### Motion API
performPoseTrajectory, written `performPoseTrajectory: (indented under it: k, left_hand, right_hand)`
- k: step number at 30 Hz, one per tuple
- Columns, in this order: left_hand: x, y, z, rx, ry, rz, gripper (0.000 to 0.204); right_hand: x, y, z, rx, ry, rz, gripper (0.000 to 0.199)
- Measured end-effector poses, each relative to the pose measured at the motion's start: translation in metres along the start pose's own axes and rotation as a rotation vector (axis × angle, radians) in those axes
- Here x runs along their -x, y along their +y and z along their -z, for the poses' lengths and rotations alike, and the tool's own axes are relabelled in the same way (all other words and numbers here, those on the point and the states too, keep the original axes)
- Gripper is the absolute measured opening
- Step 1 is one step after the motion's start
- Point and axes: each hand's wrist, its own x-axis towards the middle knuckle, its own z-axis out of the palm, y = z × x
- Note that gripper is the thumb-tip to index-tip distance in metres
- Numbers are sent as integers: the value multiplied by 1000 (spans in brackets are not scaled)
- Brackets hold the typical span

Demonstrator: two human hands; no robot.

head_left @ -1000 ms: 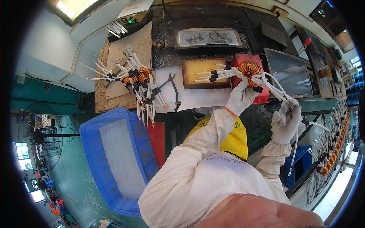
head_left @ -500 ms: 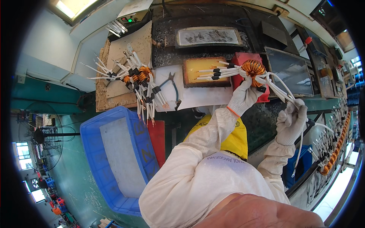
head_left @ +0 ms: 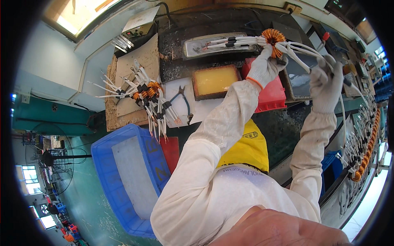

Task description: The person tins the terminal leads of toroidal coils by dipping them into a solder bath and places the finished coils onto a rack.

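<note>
White-gloved left fingers (head_left: 267,52) clasp the copper coil (head_left: 274,36) while upraised right fingers (head_left: 329,62) curl round its leads (head_left: 303,48)

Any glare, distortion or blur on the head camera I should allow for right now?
Head view: the bright panel at upper left looks washed out; head view: fisheye bending curves the workbench toward the black rim; head view: the copper coil reads clearly, while the right hand looks slightly soft.

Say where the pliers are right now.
In the head view, just left of centre, the pliers lie on the white sheet, between the heap of copper coils and the brown-rimmed tray.
</note>
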Motion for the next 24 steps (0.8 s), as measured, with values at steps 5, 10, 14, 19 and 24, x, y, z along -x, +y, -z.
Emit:
performPoseTrajectory:
  k: [5,10,14,19,24]
  left_hand:
    - [-23,17,-4,1,185,-1,27]
    - [-33,20,0,10,196,-90,32]
    - [-44,29,11,32,173,-119,32]
    - [-49,35,20,66,137,-135,31]
    - [-54,44,31,85,136,-161,30]
  right_hand:
    - [-44,19,-5,-59,-138,-85,28]
    - [-57,32,-19,-73,-207,-130,23]
    - [-59,41,-28,-142,-217,-176,22]
    - [-57,53,-40,-227,-228,-214,21]
    - [-58,65,-49,-240,-210,-233,20]
